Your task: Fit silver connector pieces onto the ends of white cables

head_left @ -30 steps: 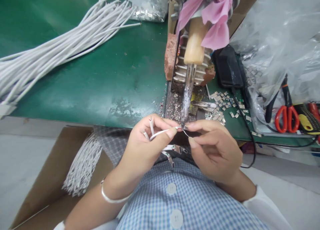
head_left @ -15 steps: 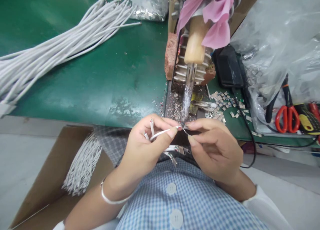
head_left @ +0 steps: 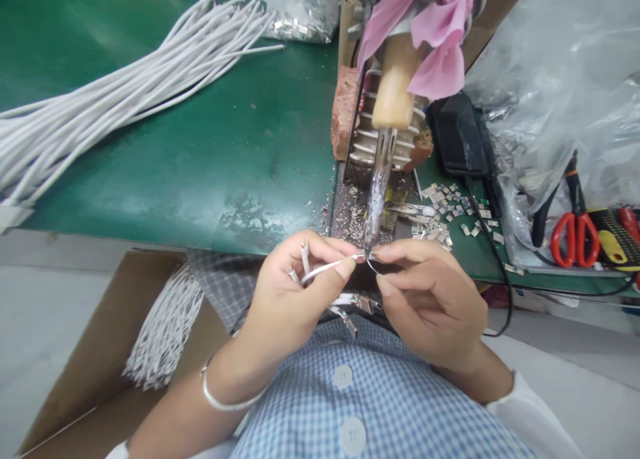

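My left hand (head_left: 287, 299) is closed around several white cables (head_left: 320, 270), pinching one between thumb and forefinger. That cable's end meets the tip of a soldering iron (head_left: 383, 179), which points down with its wooden handle above. My right hand (head_left: 435, 299) pinches a thin solder wire (head_left: 373, 266) that curves up to the same tip. Its upper fingertips also sit at the joint, on a small part mostly hidden by them. Below my left hand hang cable ends with metal USB plugs (head_left: 365, 304).
A bundle of white cables (head_left: 125, 89) lies on the green table (head_left: 200, 172). Loose small connectors (head_left: 445, 202), red-handled scissors (head_left: 575, 236) and a black box (head_left: 459, 136) are at right. A cardboard box (head_left: 95, 352) of cables stands lower left. A brick (head_left: 344, 112) flanks the iron.
Both hands stay at the iron's tip with the same hold. The view has shifted very slightly; little else differs.
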Action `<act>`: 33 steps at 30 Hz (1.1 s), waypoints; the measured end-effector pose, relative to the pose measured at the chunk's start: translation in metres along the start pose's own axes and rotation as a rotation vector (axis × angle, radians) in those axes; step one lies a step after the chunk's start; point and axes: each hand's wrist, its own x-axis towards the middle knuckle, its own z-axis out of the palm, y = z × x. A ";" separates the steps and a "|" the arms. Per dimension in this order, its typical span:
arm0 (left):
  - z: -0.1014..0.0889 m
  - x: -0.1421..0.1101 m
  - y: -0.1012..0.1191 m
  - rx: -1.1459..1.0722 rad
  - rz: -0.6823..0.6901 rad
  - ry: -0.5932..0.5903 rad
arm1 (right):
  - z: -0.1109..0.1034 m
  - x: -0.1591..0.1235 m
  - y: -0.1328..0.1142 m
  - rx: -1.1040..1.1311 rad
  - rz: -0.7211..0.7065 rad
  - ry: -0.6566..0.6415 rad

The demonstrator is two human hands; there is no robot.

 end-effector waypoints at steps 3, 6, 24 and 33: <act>0.000 -0.002 -0.001 0.047 -0.007 0.031 | 0.000 -0.002 0.000 -0.009 0.008 -0.015; 0.000 -0.003 -0.002 0.067 -0.004 0.044 | 0.001 -0.002 0.000 0.003 0.002 -0.009; 0.002 0.000 0.000 0.073 0.017 0.008 | 0.001 0.003 0.002 -0.008 -0.022 0.021; 0.003 -0.001 0.003 0.072 0.030 0.005 | 0.001 0.004 0.001 -0.005 -0.017 0.022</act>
